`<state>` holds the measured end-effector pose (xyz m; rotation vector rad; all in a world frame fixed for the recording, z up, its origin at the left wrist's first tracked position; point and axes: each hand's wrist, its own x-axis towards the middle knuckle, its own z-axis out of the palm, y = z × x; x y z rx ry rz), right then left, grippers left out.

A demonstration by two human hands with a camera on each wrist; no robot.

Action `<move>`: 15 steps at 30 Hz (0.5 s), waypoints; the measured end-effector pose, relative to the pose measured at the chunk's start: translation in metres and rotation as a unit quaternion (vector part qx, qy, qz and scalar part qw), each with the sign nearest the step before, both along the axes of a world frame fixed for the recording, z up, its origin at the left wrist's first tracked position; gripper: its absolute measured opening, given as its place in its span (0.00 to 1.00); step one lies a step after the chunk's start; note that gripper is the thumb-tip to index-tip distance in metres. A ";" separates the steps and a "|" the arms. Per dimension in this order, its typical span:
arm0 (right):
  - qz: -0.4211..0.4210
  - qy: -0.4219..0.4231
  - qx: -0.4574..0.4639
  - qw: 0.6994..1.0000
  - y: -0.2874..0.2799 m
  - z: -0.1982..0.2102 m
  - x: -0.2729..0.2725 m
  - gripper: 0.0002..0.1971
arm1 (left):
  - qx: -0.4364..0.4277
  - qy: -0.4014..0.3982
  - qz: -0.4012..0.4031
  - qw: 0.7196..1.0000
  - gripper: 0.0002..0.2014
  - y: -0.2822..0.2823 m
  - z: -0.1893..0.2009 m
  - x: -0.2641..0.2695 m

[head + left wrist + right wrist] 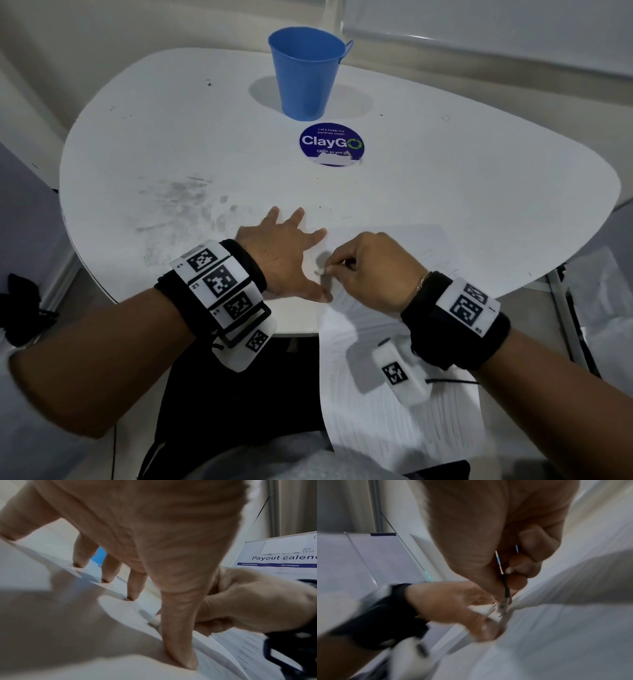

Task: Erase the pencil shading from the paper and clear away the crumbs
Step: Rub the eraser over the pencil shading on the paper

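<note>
Head view: blue bucket upright, contents hidden; left hand splayed flat; right hand pinches eraser

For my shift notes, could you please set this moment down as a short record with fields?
left hand: left hand spread flat, fingertips and thumb pressing on the paper's edge and the table
right hand: right hand pinches a small eraser against the paper
paper: paper overhangs the near edge of the table
shading: grey pencil shading shows by the eraser
elsewhere: blue bucket stands upright beyond a round sticker
crumbs: too small to tell
</note>
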<state>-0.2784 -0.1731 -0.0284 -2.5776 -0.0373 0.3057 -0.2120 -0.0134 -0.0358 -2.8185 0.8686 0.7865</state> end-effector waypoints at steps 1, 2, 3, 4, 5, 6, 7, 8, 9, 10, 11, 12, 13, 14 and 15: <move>-0.026 -0.015 -0.002 1.000 -0.001 0.000 0.003 0.09 | -0.001 -0.001 -0.001 1.000 0.56 0.000 0.000 0.000; -0.040 -0.020 -0.002 0.999 -0.003 0.000 0.005 0.09 | -0.001 -0.001 -0.001 1.000 0.55 0.000 -0.001 0.000; -0.034 -0.014 0.003 0.999 -0.002 0.001 0.005 0.09 | -0.002 -0.001 0.000 1.000 0.56 -0.001 -0.001 0.000; -0.009 0.002 0.005 1.000 -0.001 0.001 0.003 0.11 | -0.002 0.000 0.001 1.000 0.56 -0.001 0.000 -0.001; 0.019 0.022 0.003 1.000 0.002 0.003 0.000 0.12 | -0.001 0.002 0.003 1.000 0.57 -0.001 0.000 -0.001; 0.031 0.030 0.003 0.999 0.004 0.004 -0.002 0.12 | 0.000 0.003 0.004 1.000 0.57 -0.001 0.001 -0.001; 0.022 0.024 0.004 0.999 0.005 0.004 0.001 0.12 | 0.000 0.003 0.002 1.000 0.57 0.000 0.001 -0.001; -0.001 0.005 0.006 1.000 0.004 0.003 0.004 0.11 | 0.000 0.000 -0.001 1.000 0.56 0.000 0.001 0.000; -0.024 -0.011 0.005 1.000 0.002 0.002 0.006 0.10 | 0.000 -0.002 -0.004 1.000 0.55 0.000 0.001 0.000; -0.036 -0.018 0.004 0.999 0.002 0.002 0.007 0.09 | -0.001 -0.003 -0.005 1.000 0.55 0.000 0.001 0.000; -0.032 -0.015 0.004 0.999 0.003 0.002 0.006 0.09 | -0.002 -0.003 -0.005 1.000 0.55 0.000 0.001 -0.001; -0.013 -0.003 0.001 1.000 0.004 0.003 0.004 0.09 | -0.002 -0.003 -0.005 1.000 0.55 -0.001 0.001 -0.001; 0.008 0.013 -0.006 1.000 0.006 0.005 0.002 0.10 | -0.003 -0.002 -0.004 1.000 0.55 0.000 0.001 -0.001; 0.016 0.020 -0.011 1.000 0.006 0.006 0.001 0.10 | -0.003 -0.002 -0.004 1.000 0.56 0.000 0.001 -0.001; 0.007 0.013 -0.011 1.000 0.006 0.006 0.003 0.10 | -0.002 -0.002 -0.004 1.000 0.56 0.000 0.001 0.000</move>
